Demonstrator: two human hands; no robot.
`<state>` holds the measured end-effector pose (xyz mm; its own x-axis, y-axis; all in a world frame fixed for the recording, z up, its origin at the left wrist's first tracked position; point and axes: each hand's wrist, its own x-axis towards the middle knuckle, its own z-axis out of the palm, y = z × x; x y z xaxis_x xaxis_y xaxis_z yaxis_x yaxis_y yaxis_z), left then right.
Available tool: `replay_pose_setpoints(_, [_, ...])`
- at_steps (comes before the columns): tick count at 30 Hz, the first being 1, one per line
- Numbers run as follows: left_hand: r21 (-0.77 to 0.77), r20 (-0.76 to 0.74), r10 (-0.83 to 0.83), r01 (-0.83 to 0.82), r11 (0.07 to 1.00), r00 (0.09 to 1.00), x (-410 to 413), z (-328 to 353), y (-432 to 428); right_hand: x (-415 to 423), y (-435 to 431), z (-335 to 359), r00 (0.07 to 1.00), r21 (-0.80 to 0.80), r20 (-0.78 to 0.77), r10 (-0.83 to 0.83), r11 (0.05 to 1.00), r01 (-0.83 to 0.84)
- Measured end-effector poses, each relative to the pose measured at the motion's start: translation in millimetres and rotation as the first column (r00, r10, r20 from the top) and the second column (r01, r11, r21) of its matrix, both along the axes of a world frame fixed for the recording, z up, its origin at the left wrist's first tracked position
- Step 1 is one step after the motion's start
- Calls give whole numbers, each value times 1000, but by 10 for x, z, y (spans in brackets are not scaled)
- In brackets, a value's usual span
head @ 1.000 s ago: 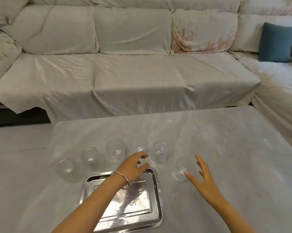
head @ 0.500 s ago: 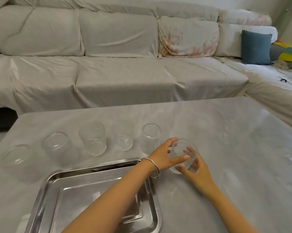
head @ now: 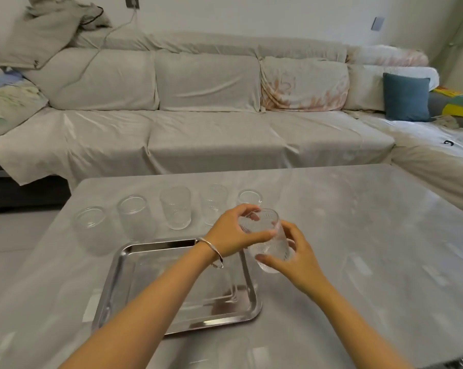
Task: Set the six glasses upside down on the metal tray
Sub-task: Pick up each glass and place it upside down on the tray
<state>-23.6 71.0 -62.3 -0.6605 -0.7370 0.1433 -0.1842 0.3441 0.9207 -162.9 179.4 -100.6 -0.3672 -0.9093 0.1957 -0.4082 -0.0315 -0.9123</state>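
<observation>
A clear ribbed glass (head: 267, 241) is lifted off the table, tilted, just right of the metal tray (head: 118, 283). My left hand (head: 233, 235) grips its upper part and my right hand (head: 297, 259) cups its lower part. Several more clear glasses stand upright in a row behind the tray: one at the far left (head: 90, 222), then a second (head: 133, 211), a third (head: 175, 207), a fourth (head: 214, 202), and a fifth (head: 250, 197) partly hidden behind my left hand. The tray holds nothing.
The grey glossy table (head: 358, 249) stretches to the right and front. A covered sofa (head: 198, 123) runs along the far side, with a blue cushion (head: 407, 97) at its right end. The table's left edge drops to the floor near the far-left glass.
Both hands closed on the rightmost glass and have raised and tilted it off the table toward the tray's right edge. The camera view has pulled back and up.
</observation>
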Motion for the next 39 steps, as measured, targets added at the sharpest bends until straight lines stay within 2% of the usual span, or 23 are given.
replay_pose_setpoints(2, [136,-135,49,-30,990,990,222,69,52,173,52,144,996,-26,85,32,999,-30])
replay_pose_setpoints(5, [383,-265,147,-36,923,953,525,128,142,465,69,279,928,-62,360,94,995,-77])
replay_pose_setpoints(7, [441,-285,194,-51,896,939,705,148,181,644,55,344,850,-69,509,137,991,-119])
replay_pose_setpoints(8, [411,-269,206,-82,908,941,800,167,185,715,51,386,831,-66,536,149,989,-135])
replay_pose_setpoints(10, [298,-219,193,-123,947,956,1001,222,161,818,39,475,834,-61,527,164,986,-156])
replay_pose_setpoints(14, [77,-79,52,-46,996,995,1290,339,69,849,-20,669,872,-91,450,193,981,-171])
replay_pose_setpoints(16, [-61,1,37,-36,997,999,1333,407,34,826,-73,759,884,-111,416,214,977,-184])
replay_pose_setpoints(19, [-157,13,0,2,988,1000,1250,517,-17,763,-181,843,899,-146,373,230,971,-188])
replay_pose_setpoints(24, [-103,-95,23,-33,994,995,1053,390,-141,650,-371,743,935,-110,225,275,960,-256])
replay_pose_setpoints(28, [-15,-75,23,-24,1000,997,939,3,-286,498,-495,447,942,-18,126,310,950,-311])
replay_pose_setpoints(33, [94,-64,13,-7,996,998,784,-519,-390,344,-585,-22,943,72,114,313,944,-322])
replay_pose_setpoints(39, [189,-90,79,-61,980,993,645,-823,-438,215,-704,-383,946,99,132,296,946,-310])
